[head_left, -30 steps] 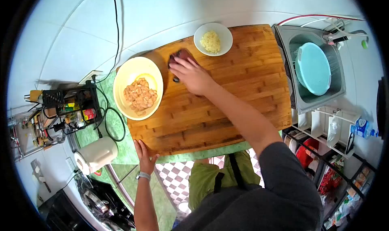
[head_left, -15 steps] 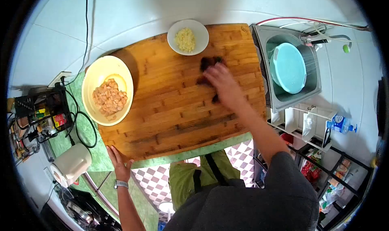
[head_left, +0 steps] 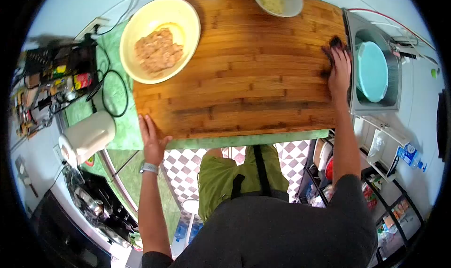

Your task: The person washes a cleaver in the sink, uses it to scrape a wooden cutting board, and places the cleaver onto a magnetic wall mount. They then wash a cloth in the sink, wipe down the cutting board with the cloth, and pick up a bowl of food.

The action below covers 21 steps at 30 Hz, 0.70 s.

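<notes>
My right hand (head_left: 339, 77) presses a dark, crumpled cloth (head_left: 335, 42) against the right edge of the wooden cutting board (head_left: 249, 70), beside the sink. Much of the cloth is hidden under the fingers. At the board's front left corner rests my left hand (head_left: 152, 138), its fingers stretched out and its thumb apart. A yellow bowl (head_left: 191, 47) of chopped raw meat (head_left: 159, 51) stands at the board's left side. Near the back edge is a white bowl (head_left: 293, 5) with finely chopped pale yellow bits (head_left: 271, 0).
Right of the board is a metal sink (head_left: 376, 109) with a turquoise basin (head_left: 373, 73) in it. To the left stand a cream kettle (head_left: 91, 134), a black cable (head_left: 126, 98) and a rack of kitchen items (head_left: 56, 80). A shelf (head_left: 380, 141) hangs below the sink.
My right hand has wiped the cloth from the board's upper middle to its right edge. My left hand stays at the front left corner. The whole view has shifted.
</notes>
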Each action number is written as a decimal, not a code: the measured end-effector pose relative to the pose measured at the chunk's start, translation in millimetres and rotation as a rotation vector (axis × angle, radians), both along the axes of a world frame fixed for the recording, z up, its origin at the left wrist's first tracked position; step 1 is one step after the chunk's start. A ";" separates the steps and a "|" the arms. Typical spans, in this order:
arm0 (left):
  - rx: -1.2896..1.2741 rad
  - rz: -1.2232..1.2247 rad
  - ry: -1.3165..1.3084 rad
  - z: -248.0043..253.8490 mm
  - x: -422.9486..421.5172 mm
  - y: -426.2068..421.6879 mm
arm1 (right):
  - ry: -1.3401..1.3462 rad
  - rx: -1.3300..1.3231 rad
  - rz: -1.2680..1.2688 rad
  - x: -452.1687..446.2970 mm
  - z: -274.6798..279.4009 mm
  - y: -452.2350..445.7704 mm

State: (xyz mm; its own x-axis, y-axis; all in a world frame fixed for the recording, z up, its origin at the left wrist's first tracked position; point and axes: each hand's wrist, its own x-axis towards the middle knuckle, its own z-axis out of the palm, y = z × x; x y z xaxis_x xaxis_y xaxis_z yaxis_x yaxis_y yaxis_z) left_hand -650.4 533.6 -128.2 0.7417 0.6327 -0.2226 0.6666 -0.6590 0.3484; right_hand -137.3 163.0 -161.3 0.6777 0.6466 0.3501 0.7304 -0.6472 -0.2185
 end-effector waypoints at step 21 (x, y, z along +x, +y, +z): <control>-0.361 0.559 -0.422 12.4 -214.8 -4.1 | 0.089 0.122 0.837 -496.8 -36.4 252.4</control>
State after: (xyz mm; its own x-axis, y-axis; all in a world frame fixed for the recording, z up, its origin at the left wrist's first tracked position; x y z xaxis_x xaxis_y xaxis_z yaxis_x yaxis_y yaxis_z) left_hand -865.2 529.4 -115.7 0.4022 0.8790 -0.2561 0.6294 -0.0623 0.7745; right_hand -634.1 415.5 -197.7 0.0211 0.9080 0.4183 0.9346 0.1307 -0.3309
